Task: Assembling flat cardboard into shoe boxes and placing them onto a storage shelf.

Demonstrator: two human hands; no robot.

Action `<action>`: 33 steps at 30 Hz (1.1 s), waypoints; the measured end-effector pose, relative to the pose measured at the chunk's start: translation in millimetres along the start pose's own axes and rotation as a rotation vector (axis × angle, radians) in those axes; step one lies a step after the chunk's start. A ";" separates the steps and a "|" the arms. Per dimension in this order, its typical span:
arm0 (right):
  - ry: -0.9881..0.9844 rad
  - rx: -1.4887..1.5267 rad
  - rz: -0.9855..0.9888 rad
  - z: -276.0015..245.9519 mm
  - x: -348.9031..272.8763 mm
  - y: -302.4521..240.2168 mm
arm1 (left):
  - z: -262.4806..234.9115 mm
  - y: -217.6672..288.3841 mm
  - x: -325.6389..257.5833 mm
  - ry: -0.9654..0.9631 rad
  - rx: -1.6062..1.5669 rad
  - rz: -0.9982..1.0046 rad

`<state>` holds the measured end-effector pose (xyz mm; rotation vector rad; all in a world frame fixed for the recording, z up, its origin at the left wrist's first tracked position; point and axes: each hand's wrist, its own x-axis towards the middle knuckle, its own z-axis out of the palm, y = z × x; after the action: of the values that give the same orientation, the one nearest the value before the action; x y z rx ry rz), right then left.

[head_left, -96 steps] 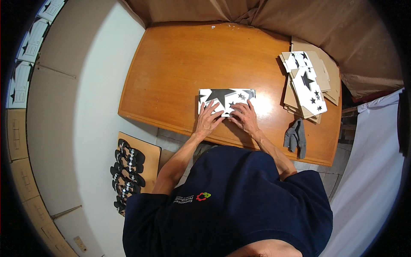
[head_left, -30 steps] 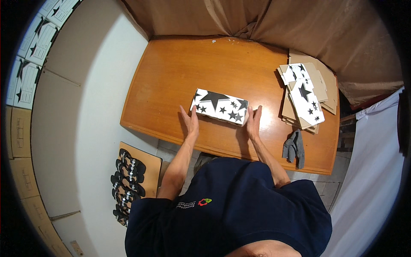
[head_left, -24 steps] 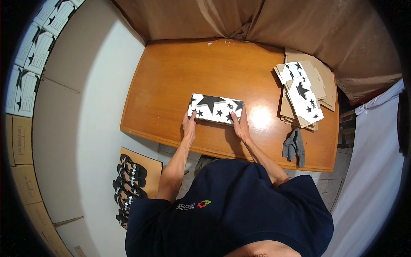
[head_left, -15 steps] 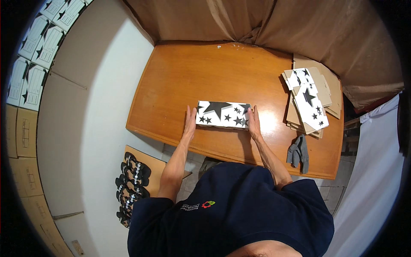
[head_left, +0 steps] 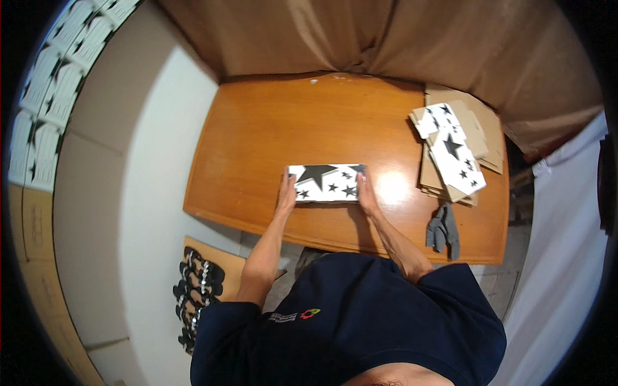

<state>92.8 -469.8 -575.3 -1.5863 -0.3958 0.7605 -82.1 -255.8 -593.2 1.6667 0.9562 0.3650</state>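
Note:
A closed white box with black stars (head_left: 329, 186) lies lengthwise across me near the front of the wooden table (head_left: 257, 128). My left hand (head_left: 286, 194) presses against its left end, fingers pointing away from me. At the opposite end, my right hand (head_left: 366, 194) presses in the same way, so the box is held between both palms. Whether its underside is lifted off the tabletop I cannot tell.
Flat cardboard pieces (head_left: 479, 122), a star-printed one (head_left: 456, 154) on top, are stacked at the right. A grey cloth (head_left: 443, 231) lies near the front right edge. Black sandals (head_left: 199, 283) rest on a lower board at left. White boxes (head_left: 61, 90) line the far left.
My view has shifted slightly, so the whole scene sits a little differently. My hands have come in closer against the ends of the box.

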 end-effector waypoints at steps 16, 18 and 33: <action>0.603 -1.194 -0.180 -176.6 25.1 -17.0 | 80.8 65.1 -87.5 -0.182 0.853 0.488; 0.691 -1.360 -0.012 -237.0 31.3 -8.4 | 73.7 60.0 -75.4 -0.202 0.873 0.501; 0.624 -1.094 -0.251 -276.3 14.2 -39.8 | -88.6 8.6 25.6 0.329 0.893 0.039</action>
<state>295.0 -658.9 -537.0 -2.5954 -0.5685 -0.2640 -122.2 -178.3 -562.3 2.4798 1.4622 0.2498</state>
